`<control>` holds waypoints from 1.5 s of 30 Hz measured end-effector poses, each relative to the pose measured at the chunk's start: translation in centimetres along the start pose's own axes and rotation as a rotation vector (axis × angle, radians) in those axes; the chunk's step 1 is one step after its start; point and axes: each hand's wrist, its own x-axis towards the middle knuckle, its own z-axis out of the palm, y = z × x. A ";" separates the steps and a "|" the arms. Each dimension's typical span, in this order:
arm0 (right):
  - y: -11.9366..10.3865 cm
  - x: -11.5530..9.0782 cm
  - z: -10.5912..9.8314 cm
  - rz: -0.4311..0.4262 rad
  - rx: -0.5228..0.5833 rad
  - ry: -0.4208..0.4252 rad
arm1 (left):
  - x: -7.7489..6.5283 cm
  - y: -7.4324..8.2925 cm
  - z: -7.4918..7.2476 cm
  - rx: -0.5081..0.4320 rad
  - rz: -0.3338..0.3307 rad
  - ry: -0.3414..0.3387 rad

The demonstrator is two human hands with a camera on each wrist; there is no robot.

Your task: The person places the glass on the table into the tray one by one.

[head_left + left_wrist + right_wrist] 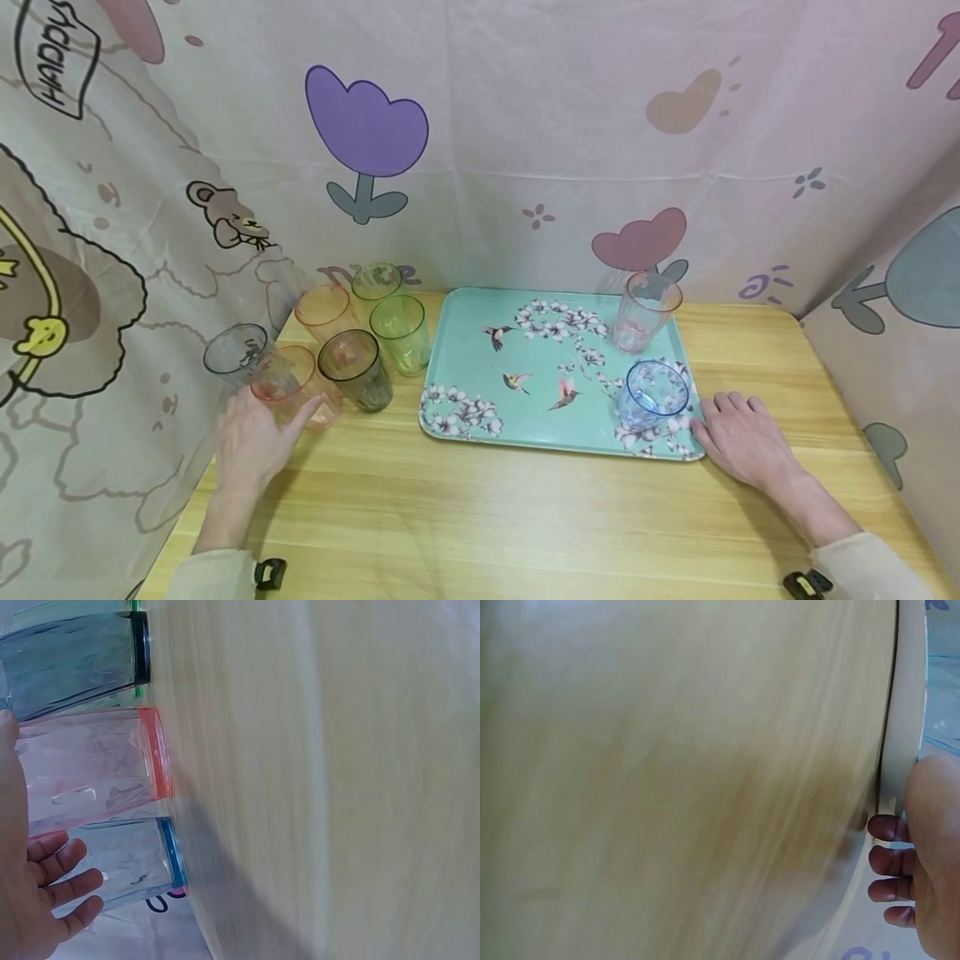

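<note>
My left hand [255,435] is at a clear glass with a pink-orange rim [283,379], thumb on its right side and fingers on its left. In the left wrist view the fingers [67,889] are spread apart beside this glass, with a blue-rimmed glass [127,859] behind them. I cannot tell whether the hand touches the glass. A smoky dark glass [356,375] stands just to the right. My right hand [742,437] rests on the table at the right edge of a turquoise tray [480,350], its fingers loose and holding nothing.
On the tray's right side stand a blue glass [651,400] and a pink glass [645,315]. Behind the left hand are a grey-blue glass [238,354], an orange glass [326,312] and two green glasses, one nearer [405,337]. Patterned curtains [510,125] border the wooden table [525,517].
</note>
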 end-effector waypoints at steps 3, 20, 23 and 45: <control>0.0 0.0 -0.1 -0.003 -0.002 0.002 | 0.1 0.0 -0.3 0.011 0.010 -0.021; 0.0 0.0 -0.2 -0.005 -0.003 -0.017 | -0.1 -0.3 -1.8 0.095 0.099 -0.015; -0.1 0.1 -0.2 -0.008 -0.002 -0.017 | -0.2 -0.4 -2.1 0.119 0.123 -0.014; 0.0 0.0 -0.2 0.014 0.011 -0.045 | -1.7 0.5 -4.3 0.210 0.331 0.115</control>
